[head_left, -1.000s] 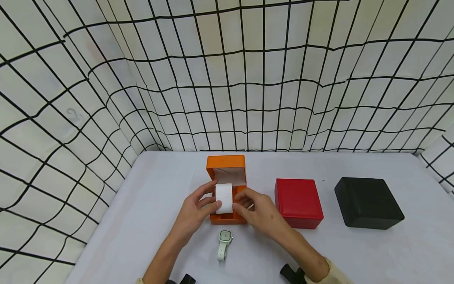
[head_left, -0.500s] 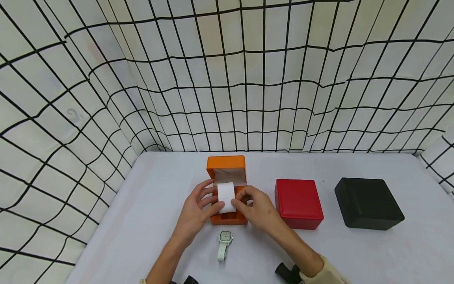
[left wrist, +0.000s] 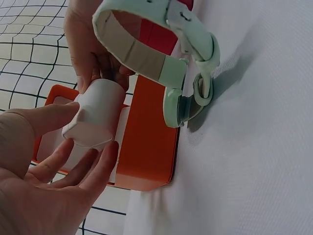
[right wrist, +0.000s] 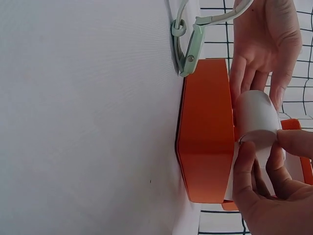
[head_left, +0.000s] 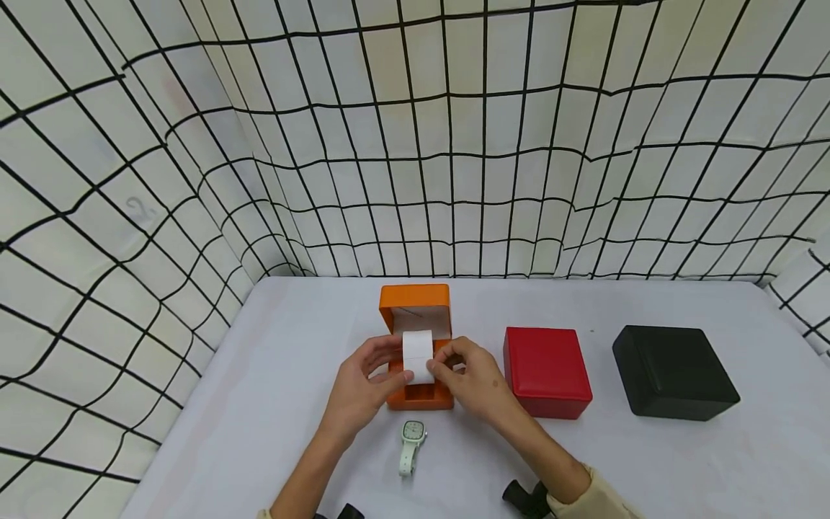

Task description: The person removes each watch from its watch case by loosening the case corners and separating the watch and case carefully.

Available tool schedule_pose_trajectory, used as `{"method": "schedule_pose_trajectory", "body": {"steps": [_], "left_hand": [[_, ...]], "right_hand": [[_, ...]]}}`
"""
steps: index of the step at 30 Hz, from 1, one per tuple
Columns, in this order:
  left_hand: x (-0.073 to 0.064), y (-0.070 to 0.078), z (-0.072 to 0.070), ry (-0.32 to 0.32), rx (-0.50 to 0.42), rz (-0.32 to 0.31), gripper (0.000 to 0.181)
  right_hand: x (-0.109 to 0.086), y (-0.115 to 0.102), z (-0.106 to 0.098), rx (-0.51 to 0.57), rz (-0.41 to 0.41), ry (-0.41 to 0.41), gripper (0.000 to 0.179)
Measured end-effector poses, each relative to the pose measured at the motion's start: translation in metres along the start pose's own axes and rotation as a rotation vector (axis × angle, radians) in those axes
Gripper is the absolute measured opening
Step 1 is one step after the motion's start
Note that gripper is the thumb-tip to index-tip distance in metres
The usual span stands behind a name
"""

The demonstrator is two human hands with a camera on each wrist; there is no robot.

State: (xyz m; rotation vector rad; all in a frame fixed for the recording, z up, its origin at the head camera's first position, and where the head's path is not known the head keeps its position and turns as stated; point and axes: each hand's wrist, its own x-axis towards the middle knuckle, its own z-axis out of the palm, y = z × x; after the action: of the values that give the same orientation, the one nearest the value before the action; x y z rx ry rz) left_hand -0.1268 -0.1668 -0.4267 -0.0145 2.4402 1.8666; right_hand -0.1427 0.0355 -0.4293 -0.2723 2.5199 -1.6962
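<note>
In the head view, an orange watch box (head_left: 414, 297) stands with its lid up at the far middle of the table. Over its open base is a white watch cushion (head_left: 418, 355), rounded like a short roll. My left hand (head_left: 360, 388) holds the cushion's left end between thumb and fingers, as the left wrist view shows on the cushion (left wrist: 100, 110). At the other end, my right hand (right wrist: 274, 188) pinches it with thumb and curled fingers. A pale green wristwatch (head_left: 412, 434) lies in front of the box, its strap buckled in a loop.
A closed red box (head_left: 547, 364) sits right of my right hand, and a closed black box (head_left: 674, 371) farther right. White cloth covers the table (head_left: 259, 404). Black netting (head_left: 454, 180) over white walls rises behind and at the left.
Both hands have shifted the white cushion slightly right and away from me over the orange box, tilting it and then straightening it. The wristwatch and other boxes stay put.
</note>
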Motion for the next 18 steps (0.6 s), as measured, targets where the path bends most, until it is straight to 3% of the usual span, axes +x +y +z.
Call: {"method": "schedule_pose_trajectory", "body": {"steps": [9,18], "left_hand": [[-0.0023,-0.0014,0.0024,0.004,-0.017,0.001,0.058],[-0.0002,-0.0028,0.0078,0.011,0.027,0.017,0.061]], "right_hand": [[0.001,0.0054,0.0039,-0.006,0.023,-0.011,0.012],[0.0036,0.007,0.0026,-0.023,0.018,-0.01,0.01]]}}
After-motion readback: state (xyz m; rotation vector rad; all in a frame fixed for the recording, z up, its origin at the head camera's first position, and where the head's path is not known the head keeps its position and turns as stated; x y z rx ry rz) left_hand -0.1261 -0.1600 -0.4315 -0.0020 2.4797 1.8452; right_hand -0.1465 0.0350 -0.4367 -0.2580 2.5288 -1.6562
